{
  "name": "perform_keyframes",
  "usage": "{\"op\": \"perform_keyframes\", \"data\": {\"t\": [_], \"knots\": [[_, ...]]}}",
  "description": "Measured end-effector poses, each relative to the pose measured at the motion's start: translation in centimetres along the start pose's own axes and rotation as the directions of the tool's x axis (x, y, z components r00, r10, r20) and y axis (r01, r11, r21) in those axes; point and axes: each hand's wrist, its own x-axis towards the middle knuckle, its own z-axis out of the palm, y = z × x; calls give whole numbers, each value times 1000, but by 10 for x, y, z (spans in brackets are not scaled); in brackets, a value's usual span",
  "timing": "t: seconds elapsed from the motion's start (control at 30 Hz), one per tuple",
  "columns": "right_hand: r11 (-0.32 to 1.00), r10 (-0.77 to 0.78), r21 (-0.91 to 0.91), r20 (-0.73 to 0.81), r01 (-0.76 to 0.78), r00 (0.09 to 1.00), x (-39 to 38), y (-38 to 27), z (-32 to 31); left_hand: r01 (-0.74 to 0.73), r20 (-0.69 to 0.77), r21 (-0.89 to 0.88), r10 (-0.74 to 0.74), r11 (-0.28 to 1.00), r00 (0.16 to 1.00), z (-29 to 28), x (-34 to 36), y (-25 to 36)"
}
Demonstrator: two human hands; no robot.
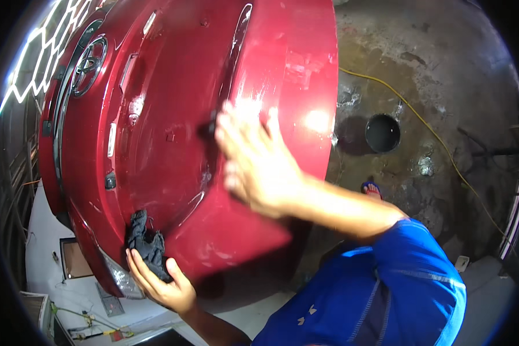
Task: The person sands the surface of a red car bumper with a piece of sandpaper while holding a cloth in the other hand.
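Note:
A glossy red car body panel (167, 75) fills the middle of the view, with a long creased recess running down it. My right hand (256, 158) lies flat on or just over the panel beside that recess, fingers stretched out and slightly smeared by motion. What is under its palm, if anything, is hidden; a dark shadow edges the fingertips. Lower left, my left hand (164, 285) grips a bunched, wet-looking black cloth (147, 248) against the panel's corner, near a clear lamp (121, 274).
On the wet concrete floor to the right stands a dark bucket (383, 134) of water. A yellow cable or hose (412, 106) curves past it. Bright hexagonal lights (37, 55) hang at upper left. A pale surface with loose tools (92, 320) lies at lower left.

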Motion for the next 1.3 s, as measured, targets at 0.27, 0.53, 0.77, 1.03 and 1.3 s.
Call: {"op": "perform_keyframes", "data": {"t": [0.27,0.53,0.77,1.03,1.3], "knots": [[930,368,82,-264,-359,891,155,175,-46,31,-65,86,-26,996,998,4,7,10],[985,141,84,140,-154,980,-17,21,-10,-340,143,135,321,931,936,43,52,88],[991,123,32,100,-126,987,-20,74,-16,-595,-8,-130,600,793,800,129,228,161],[982,183,5,-274,-188,944,107,181,-32,-417,131,24,411,909,902,181,355,231],[996,-1,-83,-203,-17,979,108,147,-25,-380,179,210,347,901,921,76,200,111]]}}
